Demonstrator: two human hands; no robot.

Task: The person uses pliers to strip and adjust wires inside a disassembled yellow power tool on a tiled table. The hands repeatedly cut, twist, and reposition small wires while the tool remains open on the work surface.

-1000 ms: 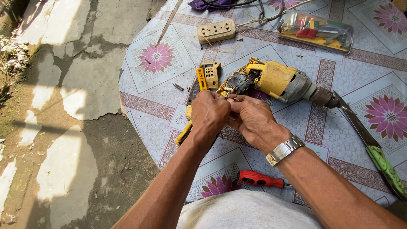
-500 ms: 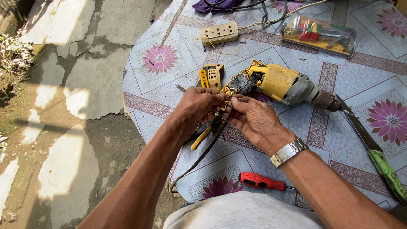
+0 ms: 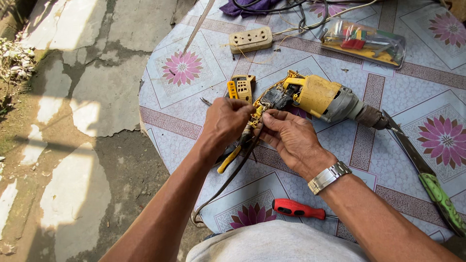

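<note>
Floral tablecloth (image 3: 388, 160) is bearing an opened drill (image 3: 315, 97); left hand (image 3: 225, 123) and right hand (image 3: 291, 138) are pinching its cord (image 3: 233, 170).

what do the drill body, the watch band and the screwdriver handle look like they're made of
Drill body: likely matte yellow plastic, with a dull grey front that looks like cast metal. Watch band: probably steel, silvery shiny links. Screwdriver handle: glossy red plastic, it seems, with a dark insert.
</note>
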